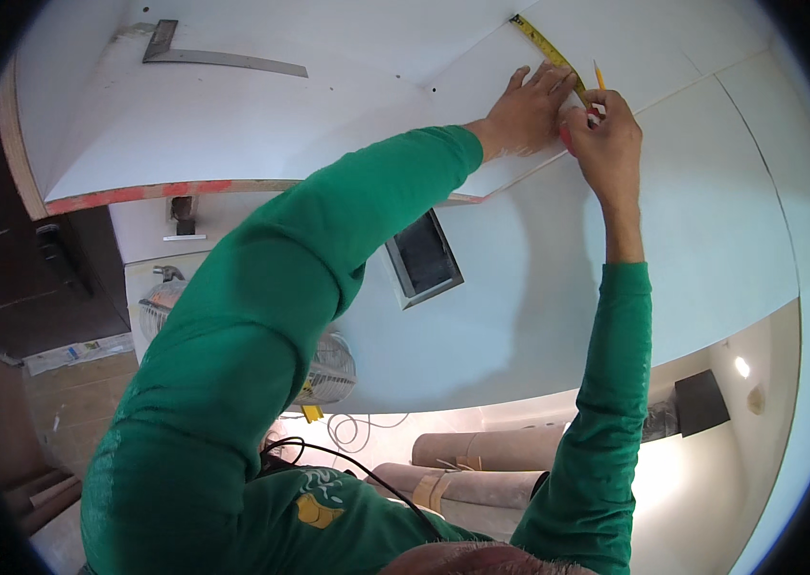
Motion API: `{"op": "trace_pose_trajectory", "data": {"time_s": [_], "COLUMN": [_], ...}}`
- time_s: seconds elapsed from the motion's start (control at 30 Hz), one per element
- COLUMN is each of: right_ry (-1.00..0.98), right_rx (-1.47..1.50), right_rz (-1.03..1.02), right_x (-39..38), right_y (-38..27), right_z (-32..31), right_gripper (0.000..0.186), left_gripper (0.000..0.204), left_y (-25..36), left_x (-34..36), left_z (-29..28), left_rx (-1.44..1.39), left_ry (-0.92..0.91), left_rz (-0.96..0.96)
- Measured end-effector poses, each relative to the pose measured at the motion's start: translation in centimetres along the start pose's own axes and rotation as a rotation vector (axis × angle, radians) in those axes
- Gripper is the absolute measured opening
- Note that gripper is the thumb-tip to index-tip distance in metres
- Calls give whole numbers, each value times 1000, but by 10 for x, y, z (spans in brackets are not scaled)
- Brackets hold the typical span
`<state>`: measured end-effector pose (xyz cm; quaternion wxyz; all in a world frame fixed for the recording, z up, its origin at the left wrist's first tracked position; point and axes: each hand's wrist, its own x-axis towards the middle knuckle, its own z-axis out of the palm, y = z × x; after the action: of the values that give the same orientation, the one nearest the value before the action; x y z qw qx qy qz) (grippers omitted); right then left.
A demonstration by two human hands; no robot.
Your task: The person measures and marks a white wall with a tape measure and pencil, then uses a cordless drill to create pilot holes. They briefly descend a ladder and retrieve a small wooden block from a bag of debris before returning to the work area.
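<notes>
A: where's the tape measure [539,40]?
B: stretched across the white panel [470,94], left hand [528,113] spread flat beside it, right hand [606,136] pinching a pencil [599,75].
A: room?
B: metal square [242,62] off left, caged fan [332,372] and fat brownish rolls [486,448] below.

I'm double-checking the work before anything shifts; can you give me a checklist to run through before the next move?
1. Tape measure blade drawn out: ok, it lies across the pale surface.
2. Left hand at the tape: ok, spread flat, fingers by the blade.
3. Pencil in the right hand: ok.
4. Metal square away from both hands: ok, lying to their left.
5. Fresh pencil mark beside the blade: cannot tell, too small to see.
</notes>
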<state>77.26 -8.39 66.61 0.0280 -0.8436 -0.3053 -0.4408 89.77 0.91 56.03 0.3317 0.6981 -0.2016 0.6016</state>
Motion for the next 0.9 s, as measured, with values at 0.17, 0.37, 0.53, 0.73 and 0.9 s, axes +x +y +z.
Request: {"op": "trace_pose_trajectory", "data": {"time_s": [0.17, 0.37, 0.53, 0.73, 0.9], "right_ry": [-55, -41, -31, 40, 95], "right_rx": [-35, -44, -69, -277, -516], "right_rz": [6, -27, -6, -101, -206], "right_x": [3, 7, 3, -7, 9], "right_y": [-4, -14, -9, -8, -21], "right_z": [-7, 6, 14, 17, 2], "right_gripper": [34, 34, 34, 34, 35], "left_gripper": [77, 77, 79, 72, 70], "left_y": [-2, -18, -13, 0, -7], "left_x": [0, 3, -2, -4, -2], "left_z": [5, 7, 8, 1, 3], "left_rx": [47, 44, -59, -124, -25], "left_ry": [22, 32, -14, -96, -141], "left_rz": [25, -10, -82, -161, -162]}}
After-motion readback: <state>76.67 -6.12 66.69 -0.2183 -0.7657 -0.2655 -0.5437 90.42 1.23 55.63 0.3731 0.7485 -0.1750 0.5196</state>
